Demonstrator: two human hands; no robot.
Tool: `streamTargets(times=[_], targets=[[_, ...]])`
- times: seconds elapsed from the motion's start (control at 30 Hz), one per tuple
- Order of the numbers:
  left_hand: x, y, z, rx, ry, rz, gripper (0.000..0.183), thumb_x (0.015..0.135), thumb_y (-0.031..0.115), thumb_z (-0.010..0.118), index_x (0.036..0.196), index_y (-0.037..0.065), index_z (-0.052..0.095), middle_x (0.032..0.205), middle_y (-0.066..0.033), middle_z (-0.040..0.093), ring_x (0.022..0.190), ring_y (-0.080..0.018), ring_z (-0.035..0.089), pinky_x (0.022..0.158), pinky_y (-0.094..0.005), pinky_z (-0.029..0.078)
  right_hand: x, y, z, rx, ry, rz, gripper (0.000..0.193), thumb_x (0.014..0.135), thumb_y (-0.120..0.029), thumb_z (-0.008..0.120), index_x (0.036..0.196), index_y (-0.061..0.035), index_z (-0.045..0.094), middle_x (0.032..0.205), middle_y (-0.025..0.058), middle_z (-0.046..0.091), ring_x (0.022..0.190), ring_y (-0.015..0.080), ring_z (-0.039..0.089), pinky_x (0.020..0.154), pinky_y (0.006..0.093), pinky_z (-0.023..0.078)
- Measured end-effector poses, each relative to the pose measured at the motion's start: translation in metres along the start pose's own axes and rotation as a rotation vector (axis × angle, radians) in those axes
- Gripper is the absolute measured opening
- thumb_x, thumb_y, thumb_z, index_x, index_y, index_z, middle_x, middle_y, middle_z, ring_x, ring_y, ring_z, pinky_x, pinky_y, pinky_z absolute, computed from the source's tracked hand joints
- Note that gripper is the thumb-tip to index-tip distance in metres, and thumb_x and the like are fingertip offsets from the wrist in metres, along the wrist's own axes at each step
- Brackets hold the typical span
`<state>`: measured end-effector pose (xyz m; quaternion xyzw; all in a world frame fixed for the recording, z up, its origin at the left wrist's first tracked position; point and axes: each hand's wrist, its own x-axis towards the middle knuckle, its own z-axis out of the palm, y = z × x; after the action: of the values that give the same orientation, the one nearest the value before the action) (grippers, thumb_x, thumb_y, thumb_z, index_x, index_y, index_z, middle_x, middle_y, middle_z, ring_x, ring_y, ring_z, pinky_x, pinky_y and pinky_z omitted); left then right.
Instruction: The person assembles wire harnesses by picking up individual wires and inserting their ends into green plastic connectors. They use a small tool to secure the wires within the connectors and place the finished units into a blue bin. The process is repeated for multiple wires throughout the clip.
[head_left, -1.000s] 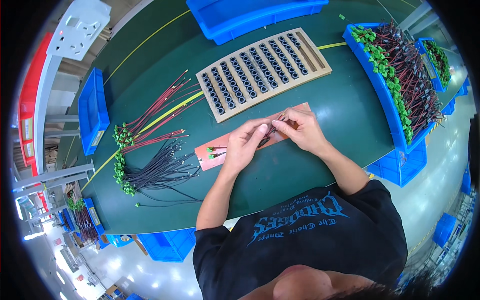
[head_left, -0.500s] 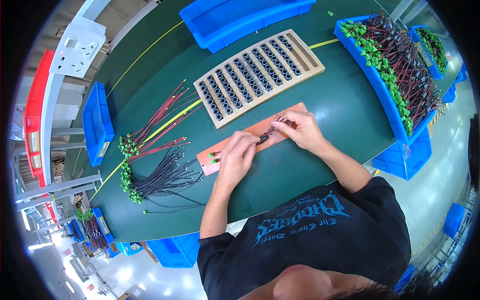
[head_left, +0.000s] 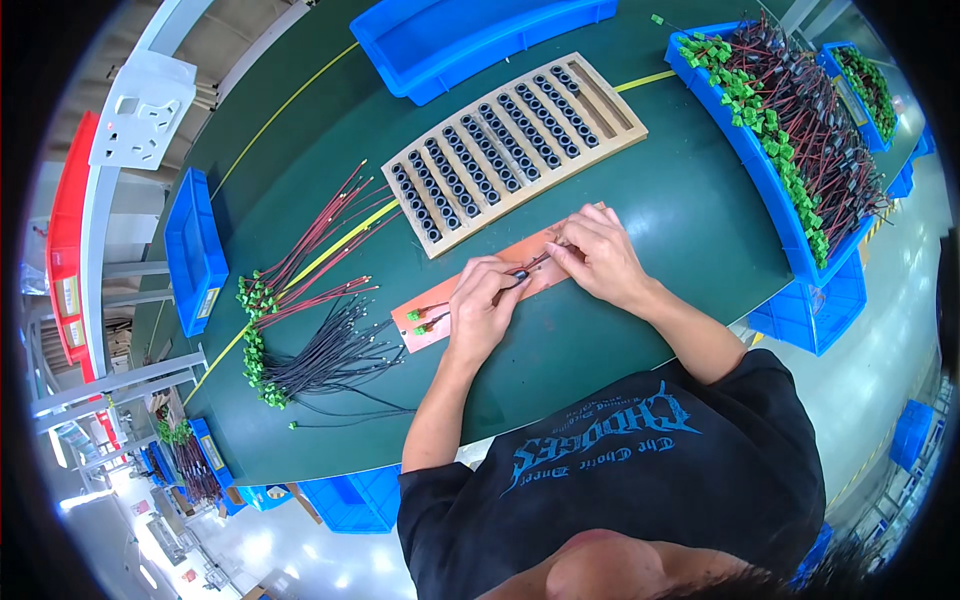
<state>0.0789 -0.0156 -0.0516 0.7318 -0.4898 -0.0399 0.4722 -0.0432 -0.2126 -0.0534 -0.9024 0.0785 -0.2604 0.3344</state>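
Observation:
My left hand point(head_left: 485, 305) is pinched around a two-wire cable with a small black cylinder point(head_left: 521, 275) at its fingertips. Past the cylinder, thin dark red and black wires run to my right hand point(head_left: 598, 258), whose thumb and fingers close on their far ends. Two green connectors point(head_left: 419, 322) stick out to the left of my left hand, on dark leads that pass under it. Beneath both hands lies a long orange-pink board point(head_left: 528, 242), tilted up toward the right. My fingers hide the wire tips.
Beyond the board, a wooden rack point(head_left: 540, 190) holds rows of black rings. Left lie red wires point(head_left: 318, 235) and black wires point(head_left: 325, 355) with green connectors. A blue bin point(head_left: 795, 240) at right is heaped with wired parts; an open blue tray point(head_left: 470, 60) stands at the back.
My fingers have shifted slightly on the wires, and the stretch between my hands looks straighter. The green connectors have moved a little left and down. The view has shifted slightly.

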Motion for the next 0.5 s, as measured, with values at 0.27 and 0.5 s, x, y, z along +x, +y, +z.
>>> streamTargets(times=[0.27, 0.5], targets=[[0.007, 0.01, 0.004, 0.046, -0.016, -0.036, 0.018, 0.08, -0.001, 0.085, 0.089, -0.002, 0.07, 0.1, -0.0134, 0.076, 0.096, -0.0302, 0.07, 0.083, -0.0389, 0.057, 0.003, 0.007, -0.01, 0.02, -0.02, 0.064, 0.02, 0.093, -0.017, 0.075, 0.08, -0.0057, 0.064, 0.079, 0.0055, 0.065, 0.082, 0.0252, 0.058, 0.08, 0.0404, 0.041], [0.005, 0.007, 0.001, 0.069, -0.011, -0.009, 0.018, 0.08, -0.001, 0.084, 0.089, -0.002, 0.069, 0.098, -0.0148, 0.075, 0.094, -0.0322, 0.069, 0.081, -0.0409, 0.057, 0.003, 0.013, -0.009, 0.027, -0.011, 0.054, 0.021, 0.094, -0.017, 0.074, 0.079, -0.0058, 0.063, 0.078, 0.0056, 0.064, 0.081, 0.0257, 0.058, 0.082, 0.0406, 0.041]])
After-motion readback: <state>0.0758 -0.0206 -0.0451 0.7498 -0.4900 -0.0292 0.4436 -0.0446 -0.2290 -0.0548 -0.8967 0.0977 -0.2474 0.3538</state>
